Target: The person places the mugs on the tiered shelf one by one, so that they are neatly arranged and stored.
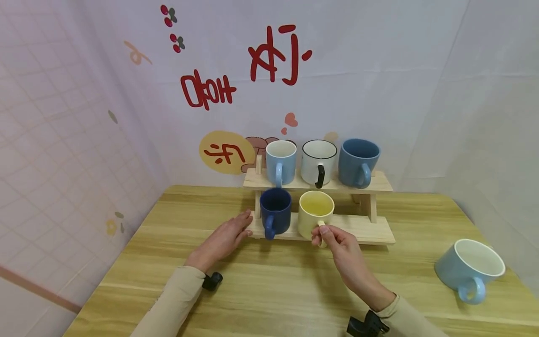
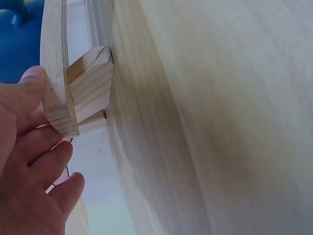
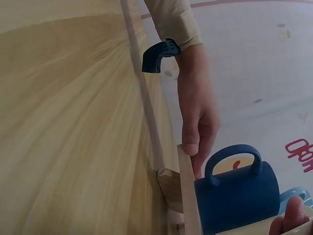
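Observation:
A two-tier wooden rack (image 1: 364,229) stands on the table, with a dark blue mug (image 1: 275,213) and a pale yellow mug (image 1: 309,223) on its lower board. My right hand (image 1: 347,252) pinches the yellow mug's handle between thumb and fingers. At the rack's left end my left hand (image 1: 225,238) holds the lower board; in the left wrist view the thumb lies on one side of the board's end (image 2: 55,73) and the fingers on the other. The dark blue mug (image 3: 239,196) shows beside the left hand in the right wrist view, its handle facing the front.
On the upper board stand a light blue mug (image 1: 286,164), a white mug (image 1: 311,166) with black rim and handle, and a grey-blue mug (image 1: 351,164). Another light blue mug (image 1: 461,267) sits on the table (image 1: 286,290) at right. A printed cloth (image 1: 358,70) hangs behind.

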`<state>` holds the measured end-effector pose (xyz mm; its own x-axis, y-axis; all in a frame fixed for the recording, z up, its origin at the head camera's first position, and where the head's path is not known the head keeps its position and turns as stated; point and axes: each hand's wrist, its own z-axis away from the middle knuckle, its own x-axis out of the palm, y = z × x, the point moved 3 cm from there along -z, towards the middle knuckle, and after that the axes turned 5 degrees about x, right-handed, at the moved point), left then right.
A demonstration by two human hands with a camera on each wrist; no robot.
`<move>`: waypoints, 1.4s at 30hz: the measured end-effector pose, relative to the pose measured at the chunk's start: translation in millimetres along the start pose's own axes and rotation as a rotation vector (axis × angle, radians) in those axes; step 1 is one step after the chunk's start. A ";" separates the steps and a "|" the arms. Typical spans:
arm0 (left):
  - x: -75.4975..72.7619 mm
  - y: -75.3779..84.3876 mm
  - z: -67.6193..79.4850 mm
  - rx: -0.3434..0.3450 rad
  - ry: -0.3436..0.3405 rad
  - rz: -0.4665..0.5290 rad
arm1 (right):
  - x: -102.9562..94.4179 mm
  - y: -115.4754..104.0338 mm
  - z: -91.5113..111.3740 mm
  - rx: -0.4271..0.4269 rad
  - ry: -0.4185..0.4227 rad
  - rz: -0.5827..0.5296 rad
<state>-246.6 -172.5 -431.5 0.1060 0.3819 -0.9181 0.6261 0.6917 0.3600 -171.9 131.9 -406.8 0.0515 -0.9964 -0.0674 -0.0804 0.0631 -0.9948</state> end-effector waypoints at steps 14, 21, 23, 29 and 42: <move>1.2 2.5 2.9 -0.011 -0.003 0.005 | 13.3 12.9 -9.2 -0.002 0.030 -0.019; -1.6 0.9 0.8 -0.015 0.000 -0.010 | 12.0 10.2 -19.4 -0.008 0.004 0.079; -3.4 -0.7 -1.2 -0.018 0.014 -0.021 | 10.5 6.7 -24.4 -0.010 -0.015 0.120; -3.7 -3.4 -3.8 -0.011 0.012 -0.016 | 3.1 -0.4 -31.2 -0.016 -0.044 0.276; 2.1 0.5 0.5 -0.020 -0.001 0.008 | -25.3 -0.7 -1.2 -0.206 -0.018 0.499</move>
<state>-245.7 -171.7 -433.3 0.1115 0.3871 -0.9153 0.6093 0.7010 0.3707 -174.3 157.0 -404.4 -0.0257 -0.8467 -0.5314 -0.2934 0.5145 -0.8057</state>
